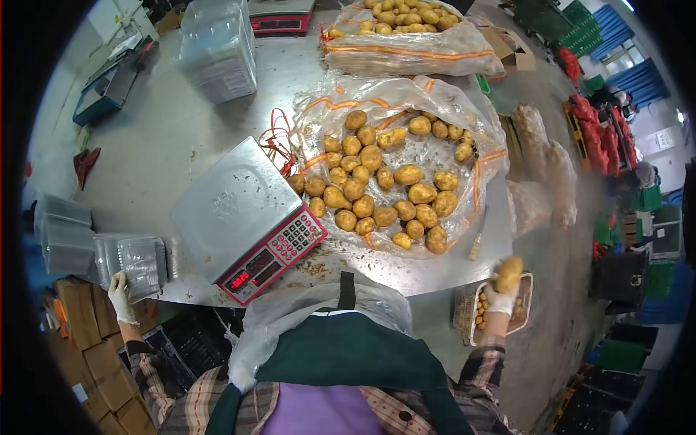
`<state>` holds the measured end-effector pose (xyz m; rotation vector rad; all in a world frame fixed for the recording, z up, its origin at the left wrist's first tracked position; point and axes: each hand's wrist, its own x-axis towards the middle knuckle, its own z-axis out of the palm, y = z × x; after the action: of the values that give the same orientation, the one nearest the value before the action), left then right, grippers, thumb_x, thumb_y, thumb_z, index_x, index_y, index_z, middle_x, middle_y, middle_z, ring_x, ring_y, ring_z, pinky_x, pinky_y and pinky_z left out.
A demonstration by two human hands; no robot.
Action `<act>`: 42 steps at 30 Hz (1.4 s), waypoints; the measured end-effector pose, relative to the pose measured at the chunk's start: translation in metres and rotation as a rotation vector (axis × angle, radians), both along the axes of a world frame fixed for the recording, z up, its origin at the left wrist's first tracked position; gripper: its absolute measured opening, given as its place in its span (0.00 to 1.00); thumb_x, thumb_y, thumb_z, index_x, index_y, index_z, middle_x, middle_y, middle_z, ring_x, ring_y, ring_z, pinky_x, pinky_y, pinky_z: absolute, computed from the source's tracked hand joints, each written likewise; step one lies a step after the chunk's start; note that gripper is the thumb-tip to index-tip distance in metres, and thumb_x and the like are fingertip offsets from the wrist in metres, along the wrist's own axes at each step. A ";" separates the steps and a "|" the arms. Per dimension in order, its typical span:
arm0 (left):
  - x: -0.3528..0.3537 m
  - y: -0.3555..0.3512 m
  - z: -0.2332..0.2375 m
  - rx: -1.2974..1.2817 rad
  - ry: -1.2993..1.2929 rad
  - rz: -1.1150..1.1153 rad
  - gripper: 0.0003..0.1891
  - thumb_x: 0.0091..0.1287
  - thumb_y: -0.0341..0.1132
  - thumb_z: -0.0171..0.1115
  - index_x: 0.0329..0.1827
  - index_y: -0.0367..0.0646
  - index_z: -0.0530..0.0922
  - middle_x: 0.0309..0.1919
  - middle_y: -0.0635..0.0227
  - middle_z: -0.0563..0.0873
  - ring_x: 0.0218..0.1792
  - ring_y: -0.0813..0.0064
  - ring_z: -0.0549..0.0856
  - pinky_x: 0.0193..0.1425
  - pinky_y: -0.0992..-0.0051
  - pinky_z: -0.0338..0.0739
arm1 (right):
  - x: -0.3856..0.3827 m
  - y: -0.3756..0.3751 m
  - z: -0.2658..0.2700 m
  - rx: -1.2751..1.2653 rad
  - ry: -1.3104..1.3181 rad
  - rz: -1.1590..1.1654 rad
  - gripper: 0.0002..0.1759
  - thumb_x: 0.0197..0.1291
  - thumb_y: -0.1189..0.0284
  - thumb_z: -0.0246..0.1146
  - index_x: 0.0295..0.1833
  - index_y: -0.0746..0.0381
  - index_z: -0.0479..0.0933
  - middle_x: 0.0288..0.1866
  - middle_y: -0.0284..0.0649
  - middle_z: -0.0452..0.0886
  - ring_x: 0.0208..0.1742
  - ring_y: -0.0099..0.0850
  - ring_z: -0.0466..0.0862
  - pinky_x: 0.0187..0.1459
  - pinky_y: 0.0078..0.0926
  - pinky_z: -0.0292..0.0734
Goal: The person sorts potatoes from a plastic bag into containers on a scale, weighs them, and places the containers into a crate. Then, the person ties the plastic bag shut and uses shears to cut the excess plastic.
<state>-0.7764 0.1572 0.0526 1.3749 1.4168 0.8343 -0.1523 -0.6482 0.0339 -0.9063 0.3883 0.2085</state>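
Observation:
My left hand (122,299), in a white glove, grips the near edge of a clear plastic container (148,255) at the front left of the table. It appears to be one of a nested stack lying on its side. Out to the right, my gloved right hand (502,299) is closed around a large potato (509,272), slightly blurred, above a basket (529,290) that has smaller potatoes in it. Between the hands, many loose potatoes (407,174) lie on an opened clear plastic sack (453,94). A digital scale (225,203) with a bare metal pan and lit red digits stands left of them.
More clear containers (61,225) stand at the left edge, and a tall stack of them (217,51) at the back. Another sack of potatoes (406,54) and a second scale (279,25) sit at the far side. A knife (476,243) lies near the table's right edge.

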 end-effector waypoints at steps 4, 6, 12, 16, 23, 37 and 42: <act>-0.001 0.007 -0.019 0.460 0.256 0.036 0.08 0.69 0.34 0.61 0.40 0.38 0.82 0.28 0.77 0.79 0.29 0.86 0.73 0.35 0.82 0.68 | -0.005 0.174 0.024 0.295 0.256 0.487 0.28 0.68 0.49 0.50 0.58 0.62 0.71 0.51 0.47 0.81 0.43 0.42 0.84 0.28 0.36 0.84; 0.031 -0.017 0.000 0.680 0.511 0.252 0.12 0.71 0.35 0.56 0.43 0.32 0.79 0.34 0.63 0.83 0.36 0.69 0.80 0.44 0.72 0.73 | -0.013 0.242 0.028 0.408 0.323 0.749 0.29 0.69 0.48 0.50 0.59 0.62 0.71 0.52 0.49 0.80 0.42 0.47 0.85 0.31 0.45 0.87; 0.064 -0.028 0.010 0.831 0.864 0.256 0.12 0.71 0.35 0.54 0.50 0.36 0.75 0.41 0.47 0.83 0.44 0.49 0.81 0.52 0.62 0.74 | -0.038 0.372 0.028 0.492 0.376 0.954 0.25 0.71 0.53 0.51 0.62 0.59 0.70 0.53 0.47 0.81 0.49 0.46 0.83 0.44 0.48 0.84; 0.069 -0.040 0.028 0.541 0.978 -0.105 0.11 0.71 0.36 0.54 0.50 0.40 0.71 0.37 0.49 0.83 0.41 0.45 0.82 0.42 0.55 0.74 | -0.044 0.406 0.039 0.404 0.490 0.938 0.23 0.71 0.56 0.51 0.60 0.62 0.71 0.52 0.45 0.82 0.49 0.40 0.84 0.50 0.40 0.83; 0.098 -0.098 0.108 0.793 0.831 0.202 0.08 0.72 0.36 0.56 0.42 0.41 0.72 0.30 0.56 0.83 0.30 0.57 0.83 0.34 0.63 0.76 | -0.048 0.400 0.045 0.530 0.502 1.016 0.26 0.71 0.53 0.50 0.64 0.61 0.69 0.55 0.49 0.80 0.53 0.45 0.83 0.51 0.48 0.82; 0.269 -0.198 0.092 1.193 0.536 -0.503 0.10 0.52 0.28 0.68 0.35 0.43 0.77 0.27 0.63 0.79 0.28 0.62 0.78 0.32 0.65 0.72 | -0.096 0.438 0.085 0.281 0.115 1.230 0.34 0.58 0.76 0.66 0.69 0.59 0.60 0.55 0.41 0.77 0.47 0.33 0.84 0.37 0.29 0.83; 0.297 -0.245 0.039 0.880 0.578 -1.090 0.14 0.58 0.37 0.67 0.43 0.44 0.75 0.34 0.62 0.81 0.38 0.61 0.81 0.45 0.63 0.74 | -0.117 0.465 0.106 -0.189 -0.068 1.303 0.36 0.56 0.72 0.68 0.68 0.64 0.60 0.49 0.46 0.79 0.34 0.31 0.85 0.27 0.23 0.82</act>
<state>-0.4791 -0.0874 0.0920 2.8219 0.3826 0.2761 -0.2696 -0.1828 0.1401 -1.2425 -0.3122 1.3424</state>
